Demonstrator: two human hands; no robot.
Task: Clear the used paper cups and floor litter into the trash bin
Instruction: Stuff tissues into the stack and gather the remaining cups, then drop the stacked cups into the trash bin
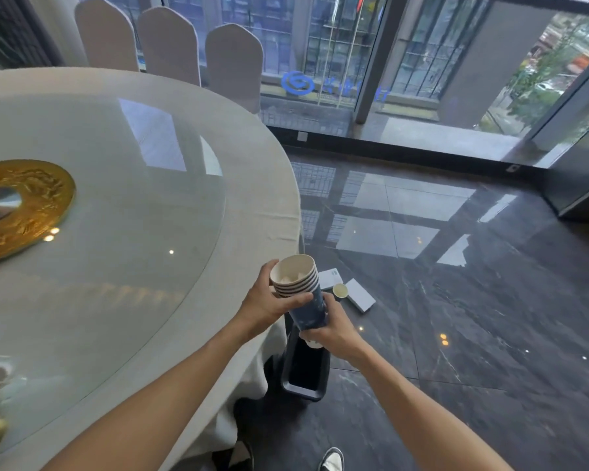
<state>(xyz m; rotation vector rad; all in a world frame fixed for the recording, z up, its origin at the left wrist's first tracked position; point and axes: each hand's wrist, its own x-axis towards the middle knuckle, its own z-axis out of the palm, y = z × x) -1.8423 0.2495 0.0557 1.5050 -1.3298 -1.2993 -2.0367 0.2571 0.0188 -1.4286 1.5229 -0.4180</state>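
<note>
A nested stack of several blue paper cups [301,294] is tilted in the air, rims up and to the left. My left hand [269,300] grips the stack near the rims. My right hand [332,329] holds its lower end. Right under the stack, on the floor by the table edge, stands a dark trash bin [305,372] with an open top. Beyond it on the floor lie a single paper cup [340,291] and two white flat packets [330,277] [360,299].
A round table [99,317] with a white cloth, a glass turntable and a gold centre plate fills the left. Three covered chairs [170,42] stand behind it. Dark glossy floor tiles [473,317] stretch right to the glass windows. My shoe [332,459] shows at the bottom.
</note>
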